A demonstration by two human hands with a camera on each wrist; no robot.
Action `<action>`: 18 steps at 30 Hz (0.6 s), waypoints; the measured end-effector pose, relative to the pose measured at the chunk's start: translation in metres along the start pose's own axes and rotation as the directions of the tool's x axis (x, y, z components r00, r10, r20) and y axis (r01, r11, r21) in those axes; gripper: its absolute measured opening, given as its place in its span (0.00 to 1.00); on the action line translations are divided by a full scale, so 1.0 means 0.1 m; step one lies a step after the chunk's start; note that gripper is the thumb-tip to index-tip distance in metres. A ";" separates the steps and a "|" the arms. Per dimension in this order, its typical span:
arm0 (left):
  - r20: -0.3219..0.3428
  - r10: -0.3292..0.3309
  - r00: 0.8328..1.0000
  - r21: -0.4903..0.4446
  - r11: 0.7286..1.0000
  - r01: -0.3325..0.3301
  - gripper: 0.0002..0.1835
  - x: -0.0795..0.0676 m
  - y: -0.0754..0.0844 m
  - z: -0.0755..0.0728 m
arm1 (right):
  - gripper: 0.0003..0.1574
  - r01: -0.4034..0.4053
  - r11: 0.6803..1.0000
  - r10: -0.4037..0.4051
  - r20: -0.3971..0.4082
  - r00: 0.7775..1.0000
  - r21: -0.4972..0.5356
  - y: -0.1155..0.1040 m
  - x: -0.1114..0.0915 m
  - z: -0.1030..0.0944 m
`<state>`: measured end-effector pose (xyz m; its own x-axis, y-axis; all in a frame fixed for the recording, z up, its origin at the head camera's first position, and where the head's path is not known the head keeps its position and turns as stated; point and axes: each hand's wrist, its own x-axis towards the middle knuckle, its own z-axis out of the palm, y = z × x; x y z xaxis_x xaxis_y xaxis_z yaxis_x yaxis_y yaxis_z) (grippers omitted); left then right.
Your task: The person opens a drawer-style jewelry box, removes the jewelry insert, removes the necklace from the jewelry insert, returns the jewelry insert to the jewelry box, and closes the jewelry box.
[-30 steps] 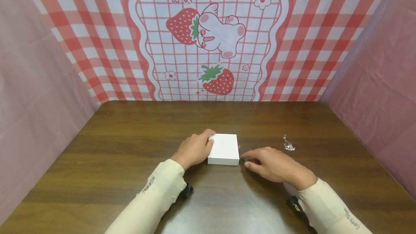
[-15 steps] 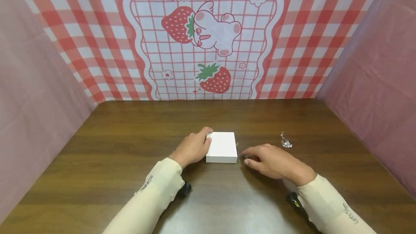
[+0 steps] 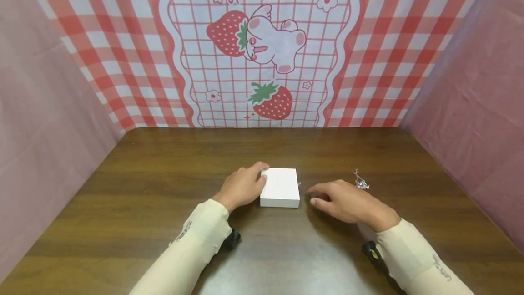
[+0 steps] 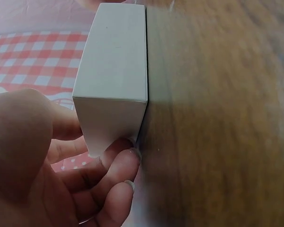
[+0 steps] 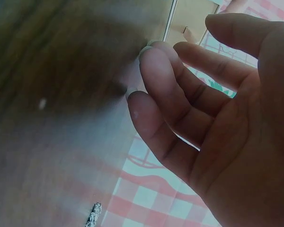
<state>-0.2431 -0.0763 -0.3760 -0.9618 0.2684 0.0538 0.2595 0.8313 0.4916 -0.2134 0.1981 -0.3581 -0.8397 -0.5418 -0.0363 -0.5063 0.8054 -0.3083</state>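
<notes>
A flat, square white box (image 3: 280, 188) lies on the table in the head view. My left hand (image 3: 242, 186) grips its left side, thumb over the top edge and fingers at the side; the left wrist view shows the curled fingertips against the box's end (image 4: 111, 120). A small pale tab (image 5: 187, 32) sticks out of the box's right side. Just right of the box, apart from it, my right hand (image 3: 344, 199) hovers low by the tabletop, its fingers loosely bent and holding nothing. Behind the right hand lies a small silver chain piece with shiny charms (image 3: 361, 182).
The brown wooden table (image 3: 184, 154) stretches out on all sides of the box. A red-and-white checked strawberry cloth (image 3: 270, 58) hangs at the back. Pink curtains (image 3: 471, 104) close off both sides.
My right hand has drawn slightly right, widening the gap to the box. The left hand keeps its hold on the box. The head view has shifted a little.
</notes>
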 end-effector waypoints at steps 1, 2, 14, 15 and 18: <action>-0.003 0.002 1.000 0.003 1.000 -0.002 0.20 0.00 0.00 -0.01 | 0.22 0.006 1.000 -0.006 -0.003 1.000 0.000 0.00 0.01 0.00; -0.006 0.004 1.000 0.005 1.000 -0.004 0.20 0.00 0.00 -0.01 | 0.22 0.007 1.000 -0.007 -0.004 1.000 0.002 0.01 0.02 -0.01; -0.032 -0.022 0.999 -0.003 1.000 0.022 0.27 0.00 -0.08 -0.05 | 0.21 -0.003 0.999 0.003 -0.003 1.000 0.035 0.06 0.13 -0.02; -0.031 -0.035 0.999 -0.002 0.999 0.035 0.28 0.00 -0.09 -0.05 | 0.21 -0.004 0.999 0.004 -0.003 1.000 0.037 0.06 0.13 -0.02; -0.040 -0.074 0.996 0.003 0.997 0.074 0.28 -0.01 -0.11 -0.08 | 0.20 -0.008 0.999 0.008 -0.004 1.000 0.033 0.09 0.15 -0.02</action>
<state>-0.2457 -0.0894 -0.3748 -0.9811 0.1864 0.0519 0.1875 0.8503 0.4917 -0.2307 0.1978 -0.3595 -0.8445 -0.5344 -0.0354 -0.4929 0.8013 -0.3390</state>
